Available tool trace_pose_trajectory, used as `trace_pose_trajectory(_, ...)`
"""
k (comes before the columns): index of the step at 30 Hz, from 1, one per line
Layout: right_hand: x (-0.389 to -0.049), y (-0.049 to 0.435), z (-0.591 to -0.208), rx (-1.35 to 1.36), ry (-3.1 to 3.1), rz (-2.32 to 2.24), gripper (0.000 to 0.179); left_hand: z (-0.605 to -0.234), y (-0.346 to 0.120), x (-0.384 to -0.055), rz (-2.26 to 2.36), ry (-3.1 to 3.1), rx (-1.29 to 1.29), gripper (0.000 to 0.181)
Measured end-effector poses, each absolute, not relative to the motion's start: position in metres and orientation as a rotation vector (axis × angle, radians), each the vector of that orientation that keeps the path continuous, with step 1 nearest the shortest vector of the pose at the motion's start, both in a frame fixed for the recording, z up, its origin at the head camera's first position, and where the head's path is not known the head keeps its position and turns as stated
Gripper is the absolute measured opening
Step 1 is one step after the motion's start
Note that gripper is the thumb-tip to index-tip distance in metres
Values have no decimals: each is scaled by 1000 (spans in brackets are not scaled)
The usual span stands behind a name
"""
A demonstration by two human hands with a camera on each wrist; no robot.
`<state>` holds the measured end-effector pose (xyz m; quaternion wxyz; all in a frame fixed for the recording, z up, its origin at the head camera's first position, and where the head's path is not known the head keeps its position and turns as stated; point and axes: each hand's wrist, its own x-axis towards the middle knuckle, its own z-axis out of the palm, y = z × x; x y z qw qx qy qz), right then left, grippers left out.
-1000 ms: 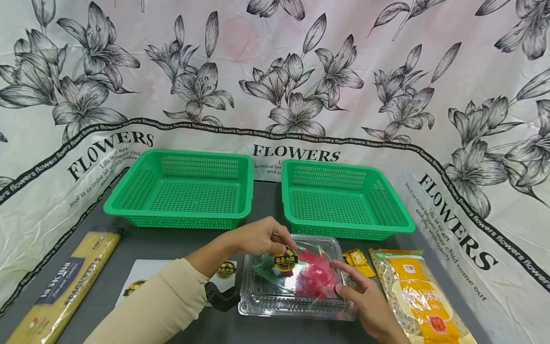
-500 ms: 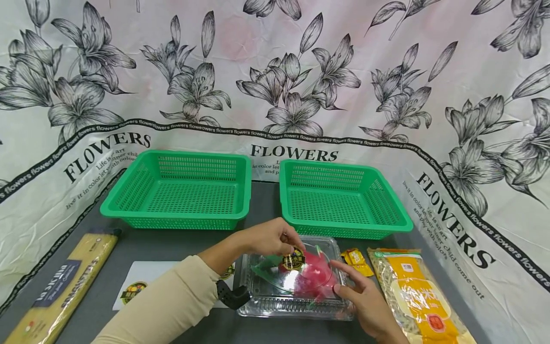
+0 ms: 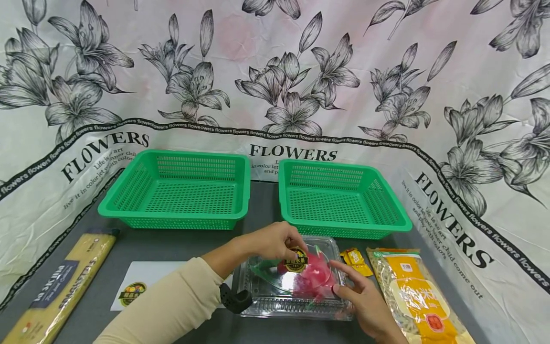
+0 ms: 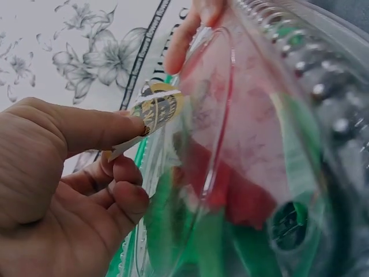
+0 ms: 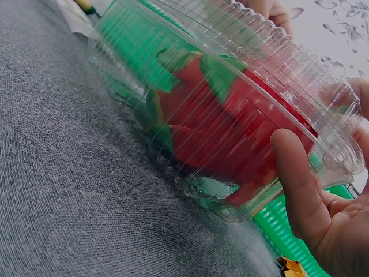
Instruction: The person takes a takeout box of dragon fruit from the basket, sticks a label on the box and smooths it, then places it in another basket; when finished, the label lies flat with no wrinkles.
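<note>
A dragon fruit [image 3: 315,274], red with green scales, lies inside a clear plastic clamshell box [image 3: 296,310] whose lid is down. My left hand [image 3: 275,240] pinches a round black-and-gold sticker [image 3: 296,259] between thumb and index finger, over the lid. In the left wrist view the sticker [image 4: 158,109] is bent, and its far edge is close to the lid; whether it touches I cannot tell. My right hand [image 3: 365,298] holds the box at its right side. In the right wrist view the thumb [image 5: 297,179] presses the side wall, with fingers beyond the rim.
Two green baskets [image 3: 174,222] [image 3: 343,231] stand behind the box. A white sticker sheet [image 3: 148,282], partly under my left arm, lies to the left, beside a spaghetti pack [image 3: 64,286]. At right are a small yellow packet [image 3: 356,262] and a larger yellow-and-clear bag [image 3: 418,296].
My left hand has shifted a little to the right across the lid with the sticker. My right hand keeps its place on the box. The view has drifted slightly.
</note>
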<state>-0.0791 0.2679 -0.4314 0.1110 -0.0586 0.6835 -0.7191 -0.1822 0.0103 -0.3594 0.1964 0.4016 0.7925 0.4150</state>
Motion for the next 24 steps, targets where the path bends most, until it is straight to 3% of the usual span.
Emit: trace_pose_trajectory(24, -79, 267, -430, -155, 2003, -2116, 54, -360, 20, -171, 885, 2444, 1126, 23)
